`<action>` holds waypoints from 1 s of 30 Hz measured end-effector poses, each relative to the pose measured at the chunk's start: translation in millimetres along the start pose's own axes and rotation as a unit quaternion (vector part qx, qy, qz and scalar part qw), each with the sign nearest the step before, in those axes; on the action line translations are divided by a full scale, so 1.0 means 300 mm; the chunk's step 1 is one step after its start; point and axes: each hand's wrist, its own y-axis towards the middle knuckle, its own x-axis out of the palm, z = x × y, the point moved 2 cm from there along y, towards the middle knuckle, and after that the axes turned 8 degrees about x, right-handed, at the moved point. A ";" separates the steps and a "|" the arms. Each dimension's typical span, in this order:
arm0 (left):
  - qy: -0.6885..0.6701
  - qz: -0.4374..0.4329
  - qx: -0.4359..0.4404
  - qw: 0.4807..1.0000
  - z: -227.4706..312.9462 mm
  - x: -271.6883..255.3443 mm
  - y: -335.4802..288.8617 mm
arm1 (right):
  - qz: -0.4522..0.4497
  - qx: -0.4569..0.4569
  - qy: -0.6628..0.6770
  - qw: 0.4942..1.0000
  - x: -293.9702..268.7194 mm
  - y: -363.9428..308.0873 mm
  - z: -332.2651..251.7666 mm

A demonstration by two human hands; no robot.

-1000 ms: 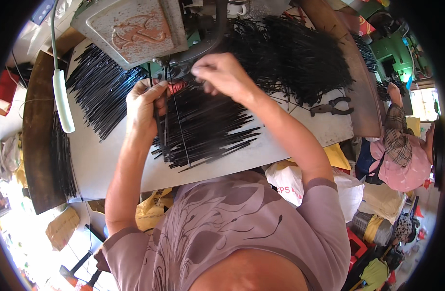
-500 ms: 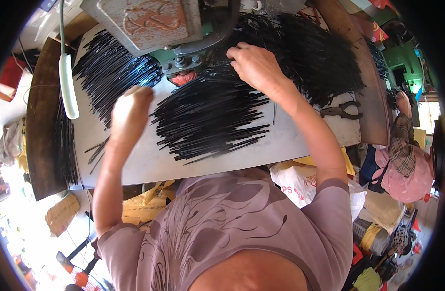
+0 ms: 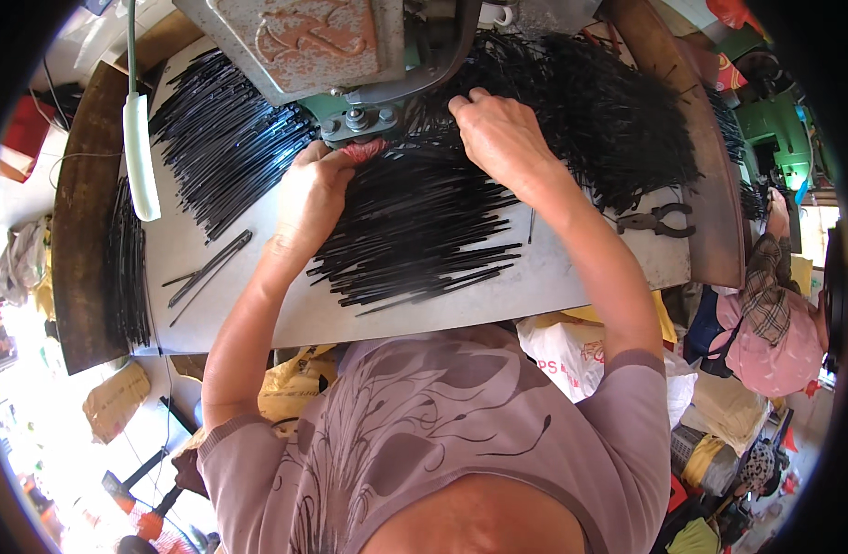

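Note:
My left hand (image 3: 311, 192) is closed beside the bolted metal foot (image 3: 357, 120) of a machine (image 3: 304, 46), next to a bunched red piece (image 3: 363, 150). Its fingertips are partly hidden, and so is whatever they pinch. To the right of the foot, my right hand (image 3: 505, 138) has its fingers bent in a pinch over dark strips; I cannot make out what is in it. Between my forearms lies a pile of thin black strips (image 3: 414, 235). A second fanned pile of black strips (image 3: 221, 138) is left of the machine, and a tangled black heap (image 3: 618, 120) spreads at the right.
Pliers (image 3: 662, 222) lie near the table's right side. Several loose strips (image 3: 207, 272) rest left of my left forearm. A white tube on a cord (image 3: 139, 157) hangs at the left. Another person in pink (image 3: 770, 337) works at a green machine (image 3: 779, 138) on the right.
My left hand has moved right and up from the left pile to the machine's foot. Loose strips beside it show more fully. My right hand stays pinched near the foot. The whole view has shifted slightly.

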 end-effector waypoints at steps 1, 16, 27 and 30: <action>-0.001 0.006 0.000 1.000 -0.004 -0.008 -0.001 | -0.005 0.008 0.008 1.000 -0.016 0.001 0.001; -0.293 -0.149 -0.147 0.933 0.005 -0.084 -0.012 | -0.163 0.042 0.444 0.880 0.002 0.018 -0.050; -0.473 -0.111 -0.262 0.834 0.046 -0.073 0.015 | -0.247 0.100 0.617 0.741 0.007 0.002 -0.121; -0.553 -0.065 -0.305 0.773 0.035 -0.049 -0.009 | -0.191 0.122 0.633 0.740 0.028 -0.017 -0.132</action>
